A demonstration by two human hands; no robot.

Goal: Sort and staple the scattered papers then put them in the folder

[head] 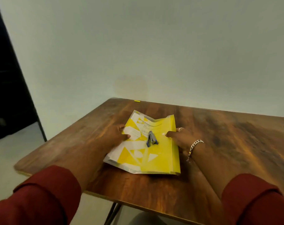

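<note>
Left hand (117,133) at the left edge of the yellow folder (162,159), thumb laid on top, fingers curled round the edge: a grip on the folder. Right hand (180,137) at the opposite, right edge, thumb pressed on the cover, remaining fingers wrapped over the side; also gripping the folder. Ring on one right finger, silver chain bracelet (194,147) at the right wrist. Dark red sleeves (45,192) pushed up both forearms.

Folder flat on the wooden table (235,143), roughly mid-table, far end slightly buckled upward. Translucent cover with yellow and white shapes; white papers (133,132) visible through it, printed text too blurred to read. Stapler (151,138), small, blue-grey, lying on top of the folder between the two hands, touching neither.

Small yellow object (137,101) at the far edge of the table, well apart from the folder; cannot tell what. Plain pale wall behind, dark doorway (8,78) at far left, metal table legs below near edge.
</note>
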